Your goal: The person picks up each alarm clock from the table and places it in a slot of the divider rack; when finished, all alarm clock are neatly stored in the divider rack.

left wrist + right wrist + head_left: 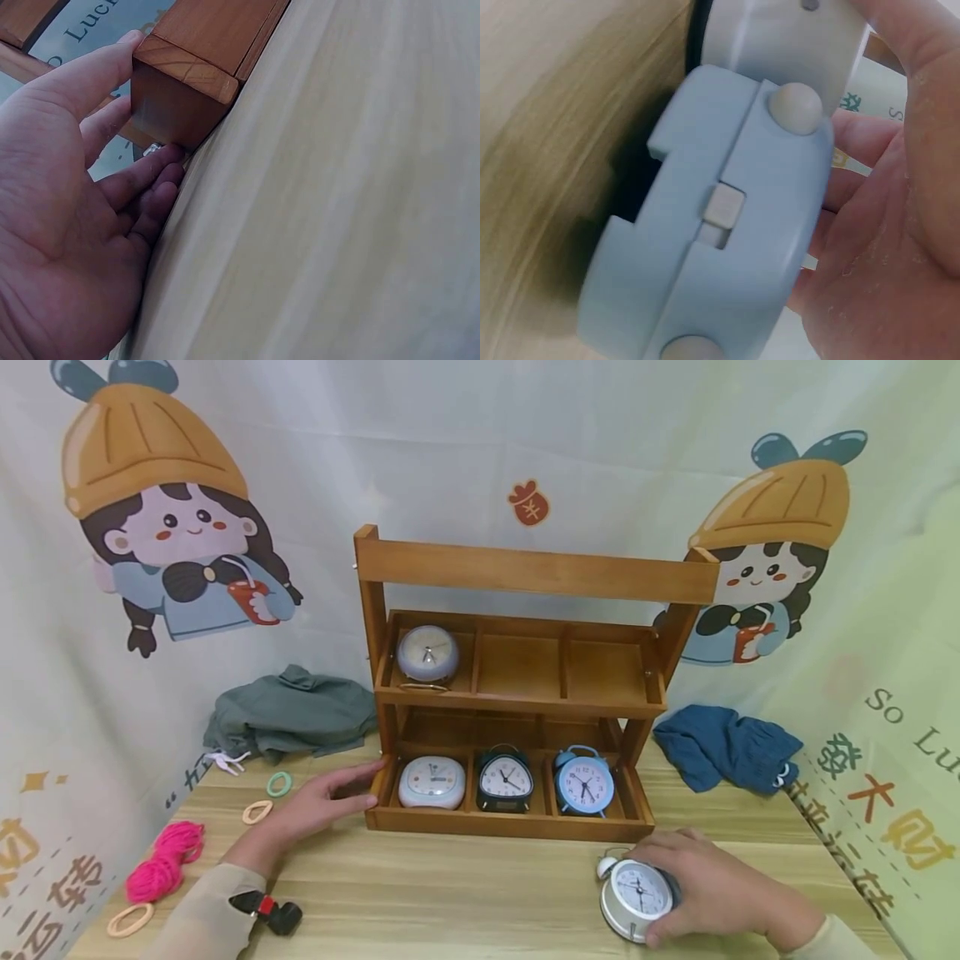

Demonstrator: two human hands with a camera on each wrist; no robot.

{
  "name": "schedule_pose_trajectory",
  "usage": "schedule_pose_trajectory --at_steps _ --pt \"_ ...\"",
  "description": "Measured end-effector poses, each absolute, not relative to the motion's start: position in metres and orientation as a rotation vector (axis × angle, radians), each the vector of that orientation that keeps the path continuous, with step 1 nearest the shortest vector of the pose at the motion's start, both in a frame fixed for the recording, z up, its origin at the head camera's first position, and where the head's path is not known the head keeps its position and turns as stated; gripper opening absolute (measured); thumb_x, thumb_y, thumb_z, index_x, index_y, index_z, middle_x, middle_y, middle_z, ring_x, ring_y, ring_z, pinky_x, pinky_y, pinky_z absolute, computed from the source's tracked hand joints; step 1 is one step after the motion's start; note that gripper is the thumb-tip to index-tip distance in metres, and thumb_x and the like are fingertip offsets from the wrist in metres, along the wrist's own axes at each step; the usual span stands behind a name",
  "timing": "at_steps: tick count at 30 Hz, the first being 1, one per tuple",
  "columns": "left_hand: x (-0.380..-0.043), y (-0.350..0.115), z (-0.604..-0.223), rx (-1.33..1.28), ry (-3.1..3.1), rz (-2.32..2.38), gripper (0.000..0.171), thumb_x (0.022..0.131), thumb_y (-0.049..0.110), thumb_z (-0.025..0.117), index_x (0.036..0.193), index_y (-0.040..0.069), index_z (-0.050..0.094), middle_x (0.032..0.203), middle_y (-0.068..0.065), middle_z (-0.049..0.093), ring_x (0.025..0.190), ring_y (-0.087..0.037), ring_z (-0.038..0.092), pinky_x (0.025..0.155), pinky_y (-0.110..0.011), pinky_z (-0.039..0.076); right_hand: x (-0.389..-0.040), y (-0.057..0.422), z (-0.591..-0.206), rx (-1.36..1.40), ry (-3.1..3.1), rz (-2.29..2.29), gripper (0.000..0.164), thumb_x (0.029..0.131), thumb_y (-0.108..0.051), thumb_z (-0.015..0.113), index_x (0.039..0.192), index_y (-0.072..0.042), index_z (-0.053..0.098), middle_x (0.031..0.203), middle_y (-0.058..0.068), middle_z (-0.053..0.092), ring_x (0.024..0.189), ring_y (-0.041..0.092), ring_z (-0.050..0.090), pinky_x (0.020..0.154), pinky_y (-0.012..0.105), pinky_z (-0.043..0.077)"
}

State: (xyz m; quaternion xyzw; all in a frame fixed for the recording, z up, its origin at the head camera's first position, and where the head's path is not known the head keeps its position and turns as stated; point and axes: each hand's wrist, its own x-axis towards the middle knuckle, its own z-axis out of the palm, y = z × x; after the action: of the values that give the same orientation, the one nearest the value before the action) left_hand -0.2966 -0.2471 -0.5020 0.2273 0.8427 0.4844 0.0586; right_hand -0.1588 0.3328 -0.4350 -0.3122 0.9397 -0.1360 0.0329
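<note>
Blue cloth (727, 747) beside rack (510, 825) (right hand (705, 883) grips white clock (637, 893)).

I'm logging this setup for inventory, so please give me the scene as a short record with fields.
Rack: brown wooden two-tier rack
Upper tier: round lavender clock in the left compartment
Lower tier, left to right: white oval clock; black rounded-triangular clock; blue round alarm clock
Left hand: touches the rack's left end
Right hand: grips a white round alarm clock
Beside rack: grey-green cloth left, dark blue cloth right
</note>
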Motion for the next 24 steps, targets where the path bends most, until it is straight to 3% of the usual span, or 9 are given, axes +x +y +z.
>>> schedule_pose_trajectory --at_steps 8,17,18,24 --pt "-0.293 -0.25 -0.5 0.686 2.581 1.423 0.062 0.109 0.035 0.074 0.166 0.019 0.056 0.168 -0.011 0.053 0.154 -0.039 0.049 0.124 -0.06 0.039 -0.16 0.329 -0.442 -1.053 2.981 -0.375 0.084 0.079 -0.08 0.087 0.137 -0.021 0.077 0.132 -0.008 0.071 0.118 0.02 0.064 0.099 0.054 0.056" --pt "-0.296 -0.249 -0.502 0.686 2.573 1.432 0.062 0.109 0.036 0.074 0.166 0.021 0.055 0.17 -0.01 0.052 0.155 -0.04 0.047 0.124 -0.061 0.036 -0.163 0.319 -0.425 -1.125 3.097 -0.4 0.084 0.082 -0.078 0.087 0.137 -0.016 0.076 0.138 0.003 0.07 0.123 0.029 0.066 0.1 0.058 0.059" --pt "-0.298 -0.249 -0.503 0.678 2.593 1.412 0.062 0.109 0.039 0.074 0.166 0.023 0.056 0.169 -0.007 0.053 0.155 -0.036 0.048 0.124 -0.057 0.038 -0.165 0.318 -0.42 -1.136 3.111 -0.414 0.083 0.081 -0.076 0.089 0.138 -0.016 0.076 0.139 0.004 0.07 0.124 0.029 0.066 0.1 0.058 0.06" --pt "-0.298 -0.248 -0.502 0.68 2.595 1.407 0.062 0.109 0.039 0.074 0.166 0.023 0.055 0.169 -0.007 0.053 0.154 -0.036 0.049 0.123 -0.058 0.04 -0.182 0.31 -0.394 -1.398 3.267 -0.464 0.08 0.078 -0.075 0.092 0.132 -0.017 0.078 0.132 -0.001 0.073 0.116 0.022 0.067 0.09 0.048 0.057"
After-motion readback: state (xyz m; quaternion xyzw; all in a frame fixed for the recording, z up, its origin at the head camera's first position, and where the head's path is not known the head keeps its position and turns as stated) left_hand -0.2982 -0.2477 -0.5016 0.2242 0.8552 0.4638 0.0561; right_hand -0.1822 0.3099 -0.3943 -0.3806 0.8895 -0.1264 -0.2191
